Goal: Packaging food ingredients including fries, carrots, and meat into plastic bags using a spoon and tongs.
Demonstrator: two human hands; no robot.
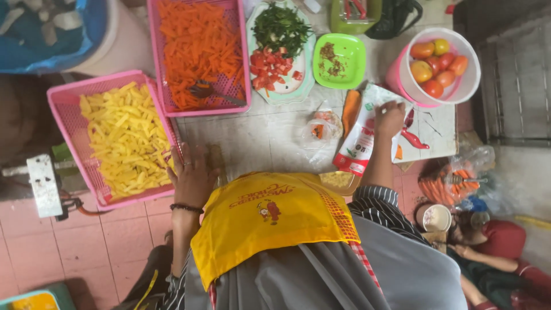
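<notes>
- Yellow apron (270,215) fills the lower centre of the frame, closest to the lens, over a grey garment.
- Left hand (192,175), left of centre, lies flat with fingers spread on the tiled surface; it grasps nothing, and its fingertips touch the right rim of the pink basket (72,123) of yellow potato strips (126,138).
- Right hand (389,117), right of centre, presses down on a red and white pouch (359,143) lying on the white cutting board (439,129); whether the fingers close round the pouch cannot be told.
- Red chillies (414,138) lie just right of that hand; an orange carrot (350,109) lies just left of the pouch.
- Second pink basket (198,106), upper centre, holds carrot strips (198,46).
- White plate (310,74) carries chopped greens and diced tomato; a green square plate (340,60) sits beside it.
- Pink and white bucket (402,77), upper right, contains whole tomatoes (436,66).
</notes>
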